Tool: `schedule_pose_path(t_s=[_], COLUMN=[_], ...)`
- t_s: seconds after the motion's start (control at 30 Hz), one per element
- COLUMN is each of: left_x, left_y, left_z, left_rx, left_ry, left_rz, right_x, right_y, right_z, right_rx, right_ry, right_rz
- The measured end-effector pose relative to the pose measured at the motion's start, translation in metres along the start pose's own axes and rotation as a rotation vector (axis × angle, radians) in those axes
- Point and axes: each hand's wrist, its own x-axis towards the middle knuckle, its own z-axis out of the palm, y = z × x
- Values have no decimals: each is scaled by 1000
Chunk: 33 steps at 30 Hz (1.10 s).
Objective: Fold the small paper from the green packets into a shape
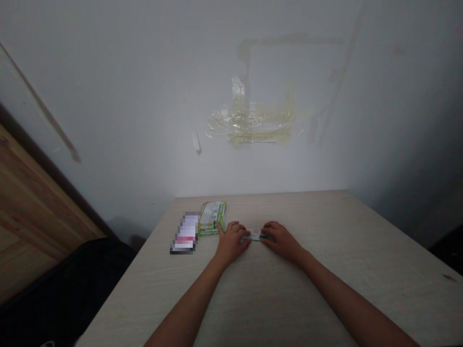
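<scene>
A small flat whitish packet (255, 234) with a dark blue-green end lies low over the table between my hands. My left hand (233, 241) has its fingers curled on the packet's left end, while one finger sticks out beside the green stack. At the packet's right end, my right hand (280, 238) grips it between thumb and fingers. Part of the packet is hidden under my fingertips. Just left of my left hand is a stack of green and white packets (212, 214) with printed labels.
Left of the stack a phone (186, 233) with a blurred-out screen rests on the pale wooden table (343, 270). The table's far edge meets a white wall (144, 96) bearing old tape (253, 123). A black bag-like object (83, 274) and wooden boards (32, 193) are at the left.
</scene>
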Motion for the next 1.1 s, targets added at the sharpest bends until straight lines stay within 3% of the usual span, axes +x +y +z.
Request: schedule_pose_path(t_s=[0.53, 1.1], left_x=[1, 1], left_y=[0, 14], left_z=[-3, -14], left_rx=[-10, -11], left_ry=[-17, 7], left_rz=[-10, 1], right_x=[0, 1], right_y=[-1, -4], right_z=[-5, -8], right_rx=[39, 54], right_ry=[-22, -17], right_rz=[-27, -10])
